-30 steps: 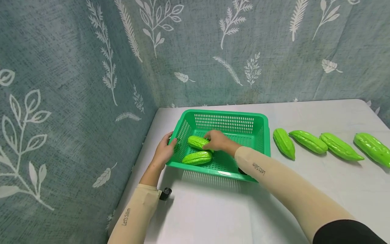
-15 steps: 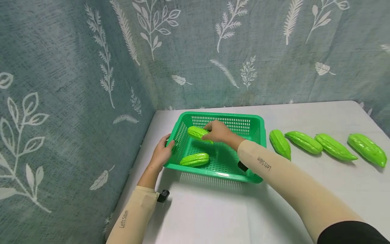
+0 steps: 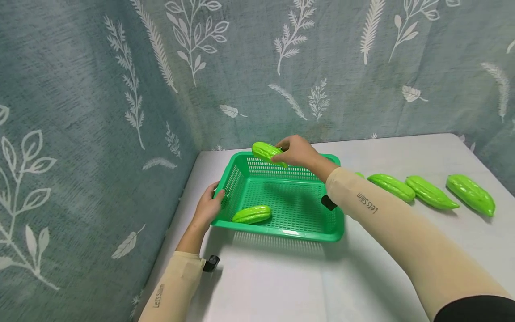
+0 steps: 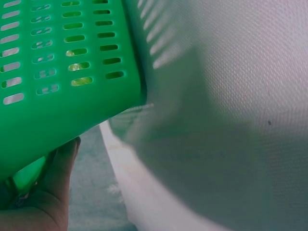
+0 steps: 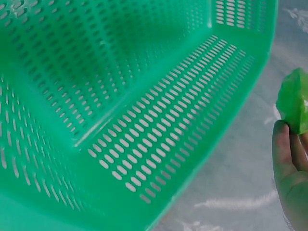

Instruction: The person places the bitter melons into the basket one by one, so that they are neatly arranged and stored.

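My right hand (image 3: 298,151) holds a ridged green bitter melon (image 3: 266,152) by its right end, raised above the back part of the green plastic basket (image 3: 277,231). At the right edge of the right wrist view, part of that bitter melon (image 5: 292,100) shows above the fingers (image 5: 283,149). The left side rim of the basket is gripped by my left hand (image 3: 207,206), thumb toward the inside. A second bitter melon (image 3: 252,214) lies on the basket floor near the front left corner. The left wrist view shows the slotted basket wall (image 4: 91,96) beside my hand (image 4: 53,192).
Several bitter melons (image 3: 432,192) lie in a row on the white table (image 3: 273,277) right of the basket; my right forearm covers most of the nearest one. A patterned grey-green curtain (image 3: 249,89) stands behind the table and along its left side.
My right hand has lifted the bitter melon from the basket floor, up and away to rim height at the back. The left hand keeps its hold on the rim; the head view has shifted slightly.
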Demonstrator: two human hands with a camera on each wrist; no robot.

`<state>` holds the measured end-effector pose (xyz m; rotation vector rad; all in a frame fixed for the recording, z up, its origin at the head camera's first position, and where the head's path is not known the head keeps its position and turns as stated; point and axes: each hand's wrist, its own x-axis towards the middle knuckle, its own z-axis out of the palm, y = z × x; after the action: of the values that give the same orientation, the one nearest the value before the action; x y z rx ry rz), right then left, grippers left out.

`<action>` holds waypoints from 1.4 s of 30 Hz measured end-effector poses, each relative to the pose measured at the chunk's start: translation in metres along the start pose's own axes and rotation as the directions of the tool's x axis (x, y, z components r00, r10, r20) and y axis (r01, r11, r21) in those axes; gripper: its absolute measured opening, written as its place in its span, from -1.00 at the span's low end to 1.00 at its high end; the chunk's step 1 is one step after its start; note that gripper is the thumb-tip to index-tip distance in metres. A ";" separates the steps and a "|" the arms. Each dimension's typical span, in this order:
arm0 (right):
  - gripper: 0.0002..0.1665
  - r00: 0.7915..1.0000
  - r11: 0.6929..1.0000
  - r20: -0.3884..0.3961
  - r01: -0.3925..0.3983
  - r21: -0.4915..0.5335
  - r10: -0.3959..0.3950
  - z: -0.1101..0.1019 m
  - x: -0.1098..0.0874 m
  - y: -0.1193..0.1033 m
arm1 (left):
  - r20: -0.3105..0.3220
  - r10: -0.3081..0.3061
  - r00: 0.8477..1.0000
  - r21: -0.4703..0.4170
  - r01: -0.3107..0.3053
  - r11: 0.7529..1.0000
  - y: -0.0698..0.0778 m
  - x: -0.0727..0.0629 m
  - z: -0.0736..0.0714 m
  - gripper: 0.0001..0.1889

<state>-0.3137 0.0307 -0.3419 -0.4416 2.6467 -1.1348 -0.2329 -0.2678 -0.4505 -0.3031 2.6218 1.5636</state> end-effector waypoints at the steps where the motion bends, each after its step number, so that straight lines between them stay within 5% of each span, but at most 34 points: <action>1: -0.30 1.000 1.000 -0.003 -0.003 0.007 0.003 -0.003 -0.001 0.000 | -0.002 -0.001 1.000 0.004 0.001 1.000 -0.001 0.000 -0.001 -0.40; 10: -0.29 0.997 0.998 -0.068 -0.017 0.068 0.022 -0.034 -0.017 0.009 | 0.010 0.004 1.000 0.010 -0.004 1.000 -0.002 0.001 -0.005 -0.39; 22: -0.25 0.976 0.992 -0.183 -0.114 0.047 0.121 -0.082 -0.046 0.055 | 0.026 0.001 1.000 0.017 -0.002 1.000 0.001 -0.003 -0.007 -0.36; 42: -0.06 0.897 0.941 -0.284 -0.333 0.065 0.337 -0.140 -0.116 0.157 | 0.045 0.012 0.999 -0.002 -0.012 1.000 0.000 -0.001 0.003 -0.37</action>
<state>-0.2805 0.2686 -0.3523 0.2026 2.8061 -1.1789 -0.2323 -0.2649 -0.4518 -0.2491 2.5930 1.5578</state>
